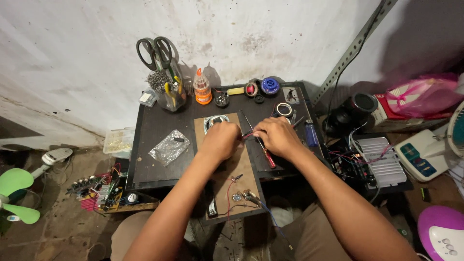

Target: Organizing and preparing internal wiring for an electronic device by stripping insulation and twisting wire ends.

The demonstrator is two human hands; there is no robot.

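Where hands meet: left hand [221,140], right hand [276,137] pinch thin red wire [247,136].

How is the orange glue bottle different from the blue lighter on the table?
The glue bottle stands upright at the back of the table, near the wall; the lighter lies flat near the right edge, beside the right hand. The bottle is orange with a pointed nozzle and wider; the lighter is blue and slim. Both rest on the dark tabletop, untouched by either hand.

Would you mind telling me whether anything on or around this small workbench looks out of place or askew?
The brown board juts past the dark table front edge, overhanging the lap. Both hands, left hand and right hand, work above it.
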